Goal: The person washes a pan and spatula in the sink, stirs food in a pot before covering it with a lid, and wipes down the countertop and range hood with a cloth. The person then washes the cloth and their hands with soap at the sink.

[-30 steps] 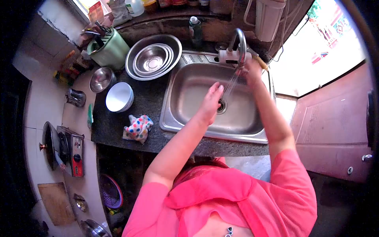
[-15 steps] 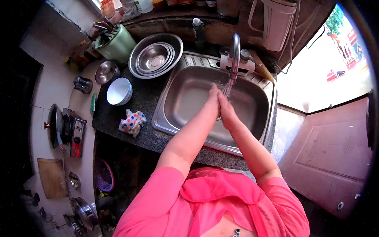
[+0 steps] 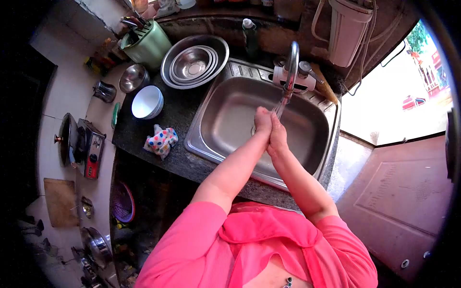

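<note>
Water runs from the curved metal faucet (image 3: 292, 65) onto my two hands, which touch each other over the steel sink (image 3: 225, 96). My left hand (image 3: 262, 120) has its fingers curled in; whether anything is inside them is too small to tell. Pressed against its right side is my right hand (image 3: 277, 134), its fingers close together and partly hidden by the water. Behind the faucet sits a white fitting (image 3: 305, 82) with a round knob.
Left of the sink are nested steel bowls (image 3: 192, 65), a white bowl (image 3: 147, 102), a small steel bowl (image 3: 133, 78) and a dotted cloth (image 3: 162, 141). A green knife holder (image 3: 148, 45) and dark bottle (image 3: 249, 36) stand behind. A pink door (image 3: 394, 187) is at right.
My right hand has come from the faucet fitting to meet my left hand under the water. My left hand's fingers, stretched out before, are now curled.
</note>
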Demonstrator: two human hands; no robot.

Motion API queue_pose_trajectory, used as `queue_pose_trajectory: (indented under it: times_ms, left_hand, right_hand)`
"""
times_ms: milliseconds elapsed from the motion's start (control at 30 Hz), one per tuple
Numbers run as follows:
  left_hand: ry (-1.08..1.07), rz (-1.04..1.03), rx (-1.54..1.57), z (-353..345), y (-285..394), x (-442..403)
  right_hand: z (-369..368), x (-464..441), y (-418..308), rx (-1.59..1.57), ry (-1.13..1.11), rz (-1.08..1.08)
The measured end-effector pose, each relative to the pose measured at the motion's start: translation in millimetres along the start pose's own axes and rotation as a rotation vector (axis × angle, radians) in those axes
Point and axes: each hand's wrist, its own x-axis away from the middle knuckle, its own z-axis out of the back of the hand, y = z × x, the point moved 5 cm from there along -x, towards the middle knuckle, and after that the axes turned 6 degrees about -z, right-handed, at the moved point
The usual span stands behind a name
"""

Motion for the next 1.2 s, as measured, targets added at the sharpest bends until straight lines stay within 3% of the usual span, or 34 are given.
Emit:
queue_pose_trajectory:
  times_ms: [33,67,167,200,300,333,433,500,567,633,700,733,767,833,867,967,1000,1033,1067,1100,1200]
  left_hand:
    - [-0.057,-0.138,-0.165,4,14,0]
    - [-0.065,-0.238,-0.135,2,17,-4]
    - [-0.060,-0.370,-0.233,5,51,-14]
    - [-0.063,-0.327,-0.293,8,59,-14]
    - [-0.197,0.177,0.392,-10,27,-12]
    - [-0.329,0.443,0.613,-20,18,-6]
    - [-0.819,0.665,1.109,-25,32,30]
    - [-0.736,0.725,1.085,-22,32,39]
    - [-0.666,0.737,0.978,-18,32,42]
    - [-0.597,0.718,0.791,-10,28,43]
    - [-0.593,0.553,0.681,-10,17,43]
    - [-0.646,0.473,0.633,-12,11,41]
    - [-0.699,0.393,0.583,-14,7,39]
    - [-0.785,0.225,0.404,-20,-8,40]
    - [-0.824,0.144,0.311,-21,-16,41]
    - [-0.849,-0.168,-0.671,30,66,68]
    - [-0.836,-0.335,-0.814,34,79,77]
    - [-0.826,-0.369,-0.825,37,92,85]
    - [-0.816,-0.397,-0.838,42,107,92]
    - [-0.862,-0.458,-0.715,50,134,99]
    - [-1.067,-0.514,-0.116,68,179,112]
  right_hand:
    - [1,0,0,-0.037,0.056,0.005]
    - [1,-4,-3,-0.050,0.113,0.010]
    - [-13,-21,-15,-0.245,-0.069,-0.031]
    - [-2,-45,-7,-0.274,-0.074,-0.127]
    - [-11,-38,-34,-0.210,-0.613,-0.339]
    - [-15,-18,-47,-0.053,-0.548,-0.298]
    - [-3,19,-87,0.638,-0.293,-0.307]
    - [-8,14,-136,1.404,-0.305,0.291]
    - [-10,6,-187,1.730,0.001,0.796]
    - [-16,-5,-215,1.967,0.491,1.199]
    - [-9,-28,-215,2.039,0.519,0.869]
    - [-27,-11,-205,2.030,0.406,0.540]
    - [-24,-13,-195,2.047,0.395,0.590]
    - [-28,-6,-178,1.981,0.285,0.466]
    - [-25,-4,-176,1.952,0.238,0.582]
    - [-17,18,-173,1.823,0.186,0.875]
    - [-17,28,-178,1.795,0.067,0.906]
    - [-18,39,-182,1.764,-0.058,0.933]
    - [-27,61,-186,1.574,-0.239,0.741]
    - [-41,89,-189,1.375,-0.402,0.541]
    - [-69,148,-195,0.802,-0.739,0.390]
